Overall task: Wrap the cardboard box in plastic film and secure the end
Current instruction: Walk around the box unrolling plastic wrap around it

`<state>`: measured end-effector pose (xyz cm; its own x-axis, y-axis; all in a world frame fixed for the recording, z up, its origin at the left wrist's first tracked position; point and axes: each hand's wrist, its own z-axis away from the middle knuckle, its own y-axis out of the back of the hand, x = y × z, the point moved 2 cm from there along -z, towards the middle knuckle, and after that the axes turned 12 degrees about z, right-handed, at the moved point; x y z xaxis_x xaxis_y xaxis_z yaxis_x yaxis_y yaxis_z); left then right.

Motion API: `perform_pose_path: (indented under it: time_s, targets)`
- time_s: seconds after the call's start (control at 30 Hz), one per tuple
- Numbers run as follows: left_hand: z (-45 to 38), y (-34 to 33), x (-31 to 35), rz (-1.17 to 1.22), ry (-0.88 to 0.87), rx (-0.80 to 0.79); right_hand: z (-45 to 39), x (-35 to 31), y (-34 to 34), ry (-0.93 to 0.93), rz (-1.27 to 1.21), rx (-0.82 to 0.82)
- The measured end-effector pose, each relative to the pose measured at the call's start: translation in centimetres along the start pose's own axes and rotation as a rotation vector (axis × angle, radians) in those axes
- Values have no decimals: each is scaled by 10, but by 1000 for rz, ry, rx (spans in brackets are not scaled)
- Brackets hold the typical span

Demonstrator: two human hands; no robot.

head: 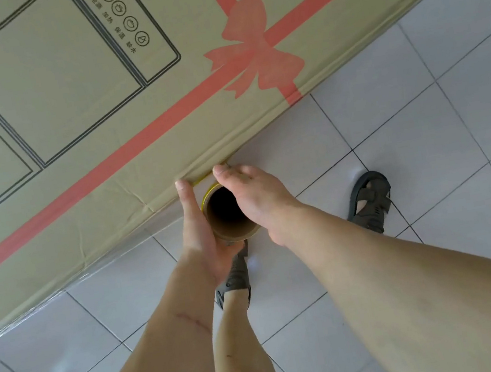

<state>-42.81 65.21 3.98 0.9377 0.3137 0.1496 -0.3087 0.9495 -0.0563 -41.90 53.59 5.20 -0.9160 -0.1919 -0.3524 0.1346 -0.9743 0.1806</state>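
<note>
One large cardboard box stands on the tiled floor. It bears one printed red bow, two printed red ribbon bands crossing at that bow, and four round printed symbols in a row beside the line drawing. One roll of plastic film is in view, seen end-on through its cardboard core. Two hands hold it: one left hand and one right hand. Two dark sandals show below, one to the right and one partly hidden under the left wrist.
</note>
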Motion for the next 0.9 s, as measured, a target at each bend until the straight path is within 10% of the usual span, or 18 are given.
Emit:
perform_pose_path:
  time_s: [0.3,0.47,0.7,0.9]
  targets:
    - [-10,-21,2,10,95,-116,-6,7,17,43,67,54]
    - [-3,-40,6,-210,-72,108,2,13,33,-1,-80,46]
    - [-9,-61,-4,-20,114,-95,2,10,56,101,5,101]
    - [-10,-74,-5,-209,-51,86,0,23,70,-57,-105,23]
